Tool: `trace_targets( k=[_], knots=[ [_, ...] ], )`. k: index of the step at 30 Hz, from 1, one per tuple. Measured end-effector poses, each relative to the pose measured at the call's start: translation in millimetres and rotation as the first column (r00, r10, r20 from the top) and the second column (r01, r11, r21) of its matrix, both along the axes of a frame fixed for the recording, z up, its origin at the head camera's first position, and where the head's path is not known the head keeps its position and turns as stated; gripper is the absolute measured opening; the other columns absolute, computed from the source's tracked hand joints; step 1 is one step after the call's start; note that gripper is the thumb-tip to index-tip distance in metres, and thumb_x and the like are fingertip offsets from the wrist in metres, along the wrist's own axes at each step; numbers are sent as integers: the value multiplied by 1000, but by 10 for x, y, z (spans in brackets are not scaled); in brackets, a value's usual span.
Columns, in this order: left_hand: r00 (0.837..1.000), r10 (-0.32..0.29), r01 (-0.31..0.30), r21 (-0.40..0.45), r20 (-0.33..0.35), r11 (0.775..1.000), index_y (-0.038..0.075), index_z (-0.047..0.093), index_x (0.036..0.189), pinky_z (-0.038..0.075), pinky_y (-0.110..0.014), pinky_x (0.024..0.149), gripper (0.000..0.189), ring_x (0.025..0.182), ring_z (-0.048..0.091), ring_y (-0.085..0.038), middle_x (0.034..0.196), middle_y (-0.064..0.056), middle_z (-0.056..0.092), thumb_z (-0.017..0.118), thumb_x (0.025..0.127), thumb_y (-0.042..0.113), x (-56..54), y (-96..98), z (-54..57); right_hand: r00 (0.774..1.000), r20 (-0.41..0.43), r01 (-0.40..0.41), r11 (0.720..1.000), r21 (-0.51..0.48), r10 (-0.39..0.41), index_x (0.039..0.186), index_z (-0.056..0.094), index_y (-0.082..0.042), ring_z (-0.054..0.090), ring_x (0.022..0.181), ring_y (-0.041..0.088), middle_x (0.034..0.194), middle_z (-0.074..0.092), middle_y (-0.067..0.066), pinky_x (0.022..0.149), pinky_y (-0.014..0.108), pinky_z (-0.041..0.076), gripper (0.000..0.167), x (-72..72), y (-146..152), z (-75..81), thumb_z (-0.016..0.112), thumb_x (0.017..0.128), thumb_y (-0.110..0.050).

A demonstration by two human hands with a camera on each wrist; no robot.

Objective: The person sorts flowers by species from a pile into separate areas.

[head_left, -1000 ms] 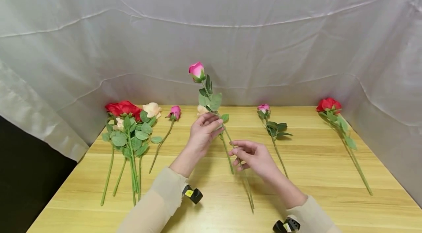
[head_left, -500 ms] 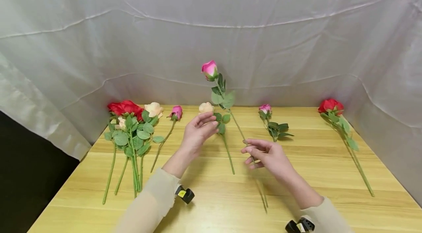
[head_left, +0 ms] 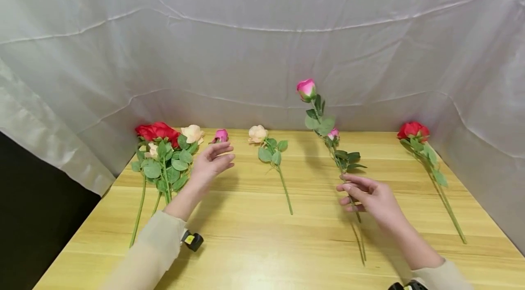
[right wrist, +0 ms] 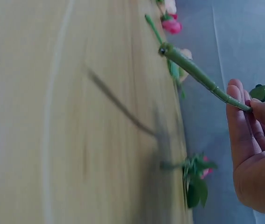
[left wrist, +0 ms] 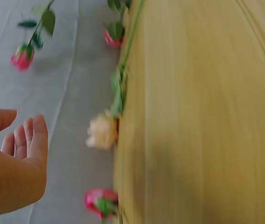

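Observation:
My right hand [head_left: 375, 199] pinches the stem of a pink rose [head_left: 306, 90] between thumb and fingers. The rose is raised off the table, its bloom tilted up and away to the left. In the right wrist view the green stem [right wrist: 195, 73] sticks out past the fingertips toward the camera. Behind it in the head view lies a second pink rose [head_left: 333, 134] with dark leaves, partly covered. My left hand [head_left: 209, 167] holds nothing, its fingers relaxed, above the table in front of a third pink rose [head_left: 221, 135], whose stem it hides.
A cream rose [head_left: 258, 134] lies alone on the wooden table [head_left: 262, 240], mid-back. At the left is a bunch with a large red bloom [head_left: 157, 132] and a cream bloom [head_left: 192, 133]. A red rose [head_left: 413, 131] lies far right. Grey cloth [head_left: 262, 53] hangs behind.
My left hand has let go of the pink rose and moved left. The right hand has carried the rose to the right, over the second pink rose, uncovering the cream one.

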State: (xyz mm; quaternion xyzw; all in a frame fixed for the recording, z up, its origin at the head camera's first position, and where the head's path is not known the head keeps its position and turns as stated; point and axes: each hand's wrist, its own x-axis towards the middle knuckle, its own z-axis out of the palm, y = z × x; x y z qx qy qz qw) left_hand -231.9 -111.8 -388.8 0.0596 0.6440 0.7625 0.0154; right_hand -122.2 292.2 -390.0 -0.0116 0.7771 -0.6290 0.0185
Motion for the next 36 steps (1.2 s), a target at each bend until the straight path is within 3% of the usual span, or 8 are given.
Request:
trace_targets(
  k=[5, 12, 18, 22, 26, 31, 36],
  knots=[
    [1000, 6, -4, -73, 28, 997, -6, 50, 145, 61, -31, 95, 50, 107, 69, -13, 134, -15, 63, 68, 99, -2, -18, -350, -42, 999, 27, 33, 999, 24, -33, 149, 44, 13, 76, 88, 20, 112, 78, 4, 76, 39, 67, 56, 58, 225, -27, 62, 107, -19],
    [998, -7, 15, -132, 57, 991, -4, 45, 150, 56, -37, 104, 54, 118, 66, -17, 135, -9, 61, 68, 101, 7, -3, -744, -89, 994, 88, 64, 996, 58, -69, 153, 39, 11, 76, 90, 19, 111, 78, -5, 78, 38, 66, 64, 126, 554, -112, 63, 107, -26],
    [996, -38, 56, -232, 78, 971, -7, 40, 152, 54, -36, 107, 59, 112, 66, -8, 134, -7, 62, 66, 104, 13, -15, -973, -147, 982, 174, 64, 997, 51, -73, 152, 35, 14, 76, 91, 21, 111, 77, -1, 77, 40, 67, 63, 173, 764, -167, 60, 108, -23],
    [990, -47, 83, -281, 131, 956, -9, 36, 154, 55, -32, 106, 62, 111, 66, -5, 143, -18, 59, 65, 104, 14, -25, -1061, -202, 970, 235, 53, 998, 34, -59, 153, 31, 17, 76, 90, 22, 112, 77, 4, 77, 41, 67, 60, 178, 830, -190, 56, 109, -16],
    [982, -70, 121, -301, 173, 946, -10, 34, 156, 57, -30, 103, 63, 119, 65, -13, 154, -29, 45, 64, 105, 13, -41, -1090, -249, 958, 280, 49, 998, 25, -54, 153, 28, 19, 76, 90, 21, 111, 76, 4, 78, 39, 66, 60, 158, 865, -213, 54, 110, -14],
    [973, -126, 181, -298, 193, 937, -11, 30, 157, 56, -35, 105, 64, 129, 61, -27, 158, -33, 38, 62, 105, 10, -49, -1112, -275, 945, 324, 27, 998, 61, -45, 153, 28, 19, 75, 90, 22, 111, 76, 5, 79, 38, 66, 60, 98, 826, -207, 53, 110, -15],
    [962, -179, 236, -306, 205, 922, -11, 27, 158, 56, -38, 105, 65, 132, 59, -33, 158, -33, 38, 61, 105, 7, -58, -1102, -264, 950, 311, -21, 991, 130, -21, 149, 31, 21, 72, 83, 21, 109, 75, 9, 73, 37, 66, 56, 27, 766, -209, 53, 109, -12]
  ],
)
